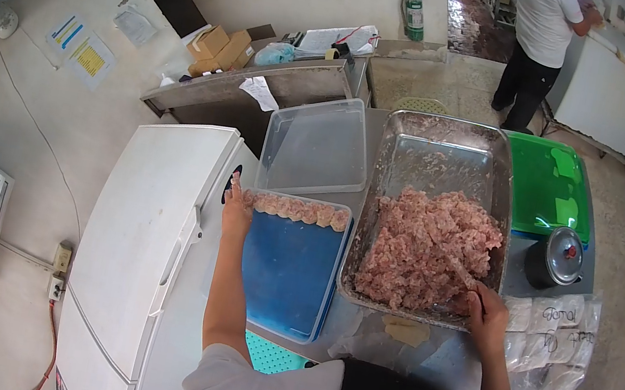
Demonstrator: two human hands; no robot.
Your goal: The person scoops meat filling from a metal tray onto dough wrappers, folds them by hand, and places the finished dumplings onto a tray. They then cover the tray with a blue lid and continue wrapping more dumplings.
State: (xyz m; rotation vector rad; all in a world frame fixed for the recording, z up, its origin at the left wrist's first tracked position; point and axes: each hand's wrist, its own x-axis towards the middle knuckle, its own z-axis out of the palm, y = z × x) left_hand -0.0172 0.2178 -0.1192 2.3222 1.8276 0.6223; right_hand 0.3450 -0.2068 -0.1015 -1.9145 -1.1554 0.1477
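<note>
My left hand (237, 206) reaches to the far left corner of a plastic tub with a blue base (287, 273). Its fingers are closed around the dumpling at the left end of a row of open-topped meat dumplings (301, 211), which lines the tub's far side. My right hand (487, 315) grips a spatula (462, 271), whose meat-smeared blade lies in a mound of pink minced meat (424, 247). The mound fills the near part of a deep metal tray (439, 154); meat scraps cling to the tray's bare far end.
A clear lid (316, 146) lies beyond the tub. Right of the tray are a green-lidded container (546, 184), a lidded pot (555, 259) and bagged white packs (549, 338). A white freezer (146, 250) stands left. Another person (539, 35) stands by a chest freezer (617, 101).
</note>
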